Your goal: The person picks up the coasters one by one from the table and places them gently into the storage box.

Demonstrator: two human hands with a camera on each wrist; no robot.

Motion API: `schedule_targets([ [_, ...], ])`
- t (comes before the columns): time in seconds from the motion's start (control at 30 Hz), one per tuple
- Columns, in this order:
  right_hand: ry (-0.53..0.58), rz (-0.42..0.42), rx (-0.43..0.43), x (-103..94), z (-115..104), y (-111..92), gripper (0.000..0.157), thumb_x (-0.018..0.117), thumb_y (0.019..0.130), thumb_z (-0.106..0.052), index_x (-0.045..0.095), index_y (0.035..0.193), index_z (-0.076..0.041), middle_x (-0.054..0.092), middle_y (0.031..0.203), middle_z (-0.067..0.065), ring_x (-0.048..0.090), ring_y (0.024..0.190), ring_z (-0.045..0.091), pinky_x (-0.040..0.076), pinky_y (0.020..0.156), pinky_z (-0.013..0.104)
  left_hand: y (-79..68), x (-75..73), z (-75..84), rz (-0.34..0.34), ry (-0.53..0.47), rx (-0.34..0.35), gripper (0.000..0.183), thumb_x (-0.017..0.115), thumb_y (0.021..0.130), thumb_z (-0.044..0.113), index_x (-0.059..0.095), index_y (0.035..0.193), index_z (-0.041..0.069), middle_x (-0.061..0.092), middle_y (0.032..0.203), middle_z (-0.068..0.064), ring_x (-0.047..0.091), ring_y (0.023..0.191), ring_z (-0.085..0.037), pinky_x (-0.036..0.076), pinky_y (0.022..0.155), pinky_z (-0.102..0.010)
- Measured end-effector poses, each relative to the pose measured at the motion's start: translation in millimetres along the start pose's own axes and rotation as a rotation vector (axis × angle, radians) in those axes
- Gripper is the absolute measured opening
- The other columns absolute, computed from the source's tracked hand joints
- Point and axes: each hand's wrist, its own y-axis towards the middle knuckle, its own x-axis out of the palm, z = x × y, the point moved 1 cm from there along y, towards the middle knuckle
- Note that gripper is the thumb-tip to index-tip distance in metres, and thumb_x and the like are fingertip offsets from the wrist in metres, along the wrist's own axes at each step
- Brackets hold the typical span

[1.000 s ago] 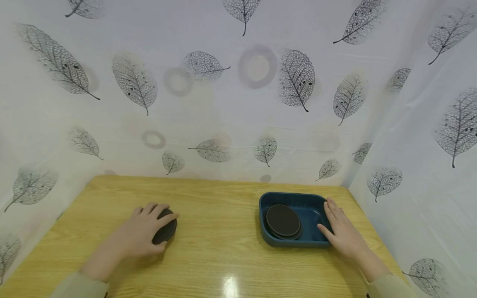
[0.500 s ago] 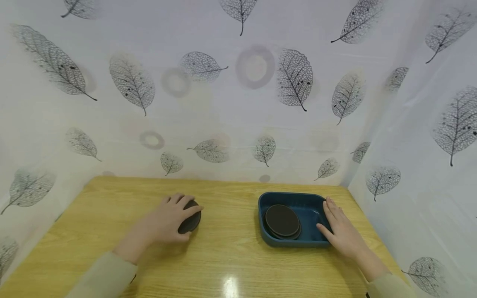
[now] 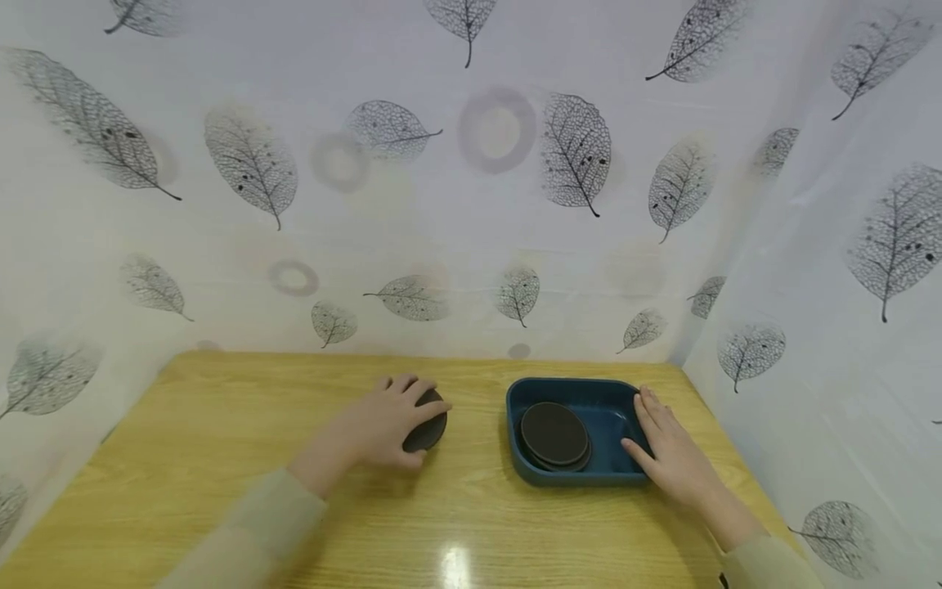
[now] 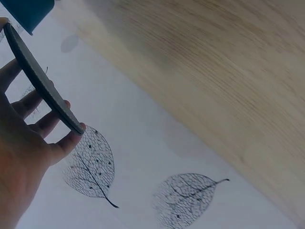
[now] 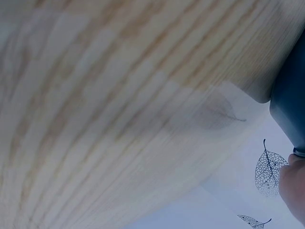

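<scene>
My left hand (image 3: pixel 383 425) holds a round black coaster (image 3: pixel 427 427) by its edge, tilted above the table. In the left wrist view, fingers (image 4: pixel 62 145) spread along one face and rim of the coaster (image 4: pixel 43 78). To the right stands a dark blue rectangular container (image 3: pixel 618 478) with rounded corners. Stacked black round coasters (image 3: pixel 554 433) lie in its left part. My right hand (image 3: pixel 673 454) rests on the container's right rim, fingers straight and thumb pointing inward. In the right wrist view, only a bit of that hand (image 5: pixel 293 188) shows beside the container (image 5: pixel 290 90).
A wooden table (image 3: pixel 221 458) lies under everything. Behind it and at the sides hangs a white sheet (image 3: pixel 412 245) printed with leaves. Bare table separates the left hand from the container.
My left hand has moved steadily right with the coaster, toward the container. The right hand and container have stayed in place, while the head view has shifted slightly.
</scene>
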Motion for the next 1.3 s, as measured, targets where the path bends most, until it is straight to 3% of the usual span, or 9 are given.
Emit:
schedule_targets([
  [0.77, -0.011, -0.014, 0.000, -0.6, 2, 4, 0.081, 0.060, 0.107, -0.037, 0.029, 0.161, 0.015, 0.020, 0.172, 0.034, 0.021, 0.160, 0.050, 0.005, 0.136, 0.043, 60.5, 3.2, 39.7, -0.042, 0.101, 0.144, 0.074, 0.071, 0.089, 0.053, 0.051, 0.157, 0.032, 0.050, 0.156, -0.009, 0.048, 0.139, -0.034, 0.046, 0.109, -0.057],
  [1.1, -0.004, -0.013, -0.002, -0.3, 1, 3, 0.080, 0.061, 0.107, -0.035, 0.029, 0.160, 0.015, 0.020, 0.171, 0.034, 0.021, 0.160, 0.050, 0.004, 0.136, 0.042, 82.3, 8.0, 60.2, -0.072, 0.122, 0.166, 0.078, 0.068, 0.089, 0.057, 0.045, 0.161, 0.035, 0.046, 0.160, -0.005, 0.045, 0.143, -0.031, 0.044, 0.110, -0.053],
  [1.3, -0.010, -0.018, 0.007, 0.7, 2, 1, 0.080, 0.060, 0.107, -0.036, 0.029, 0.160, 0.015, 0.020, 0.172, 0.034, 0.021, 0.160, 0.050, 0.002, 0.136, 0.040, 95.1, 10.2, 71.1, -0.057, 0.162, 0.181, 0.078, 0.065, 0.090, 0.059, 0.044, 0.162, 0.036, 0.046, 0.160, -0.006, 0.045, 0.145, -0.033, 0.044, 0.112, -0.054],
])
